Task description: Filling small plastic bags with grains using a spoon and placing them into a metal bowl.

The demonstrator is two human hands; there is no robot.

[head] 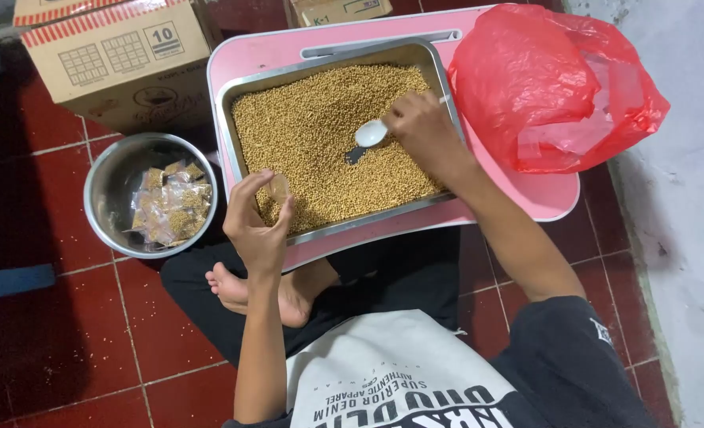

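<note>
Clear, flimsy small plastic pouch (278,189) sits pinched in our left hand (257,226) at the near rim of the grain-filled rectangular metal tray (233,111). We judge it light, limp and slippery, best held by its mouth edges. Our right hand (423,131) grips a small white plastic spoon (370,133) over the grain.

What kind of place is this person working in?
Probably a home floor used for small-scale packing: red floor tiles, a low pink table holding a metal tray of seeds, and cardboard boxes.
</note>
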